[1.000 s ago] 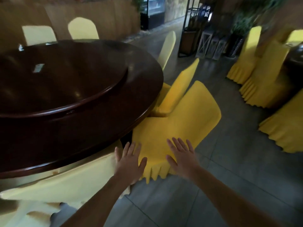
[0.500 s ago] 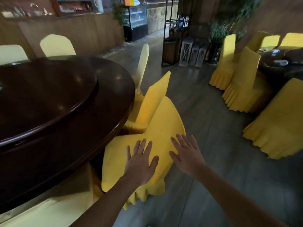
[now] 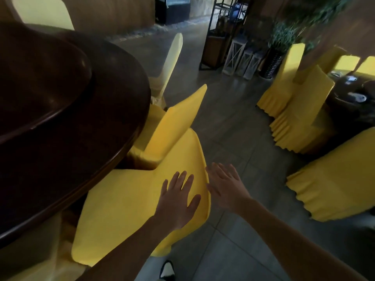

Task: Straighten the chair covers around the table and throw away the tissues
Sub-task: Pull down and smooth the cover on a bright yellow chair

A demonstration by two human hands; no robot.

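A yellow chair cover [image 3: 125,203] stretches over the back of the nearest chair, pushed in at the dark round table [image 3: 77,126]. My left hand [image 3: 178,197] lies flat on the upper right part of that cover, fingers straight and spread. My right hand [image 3: 225,185] is open just past the cover's right edge, fingers straight; whether it touches the fabric I cannot tell. Beyond stands a second yellow-covered chair [image 3: 172,126], then a pale yellow one [image 3: 172,57]. No tissues show in this view.
A raised turntable [image 3: 40,82] sits on the table. At the right, another dark table [image 3: 353,102] is ringed by yellow-covered chairs [image 3: 300,122]. A black rack [image 3: 219,37], white lanterns [image 3: 239,55] and a potted plant [image 3: 284,37] stand at the back. My shoe [image 3: 167,269] is on the grey tiled floor.
Both hands have moved forward along the chair row onto the upper right of the near cover. The view has swung right, so the table fills less of the frame.
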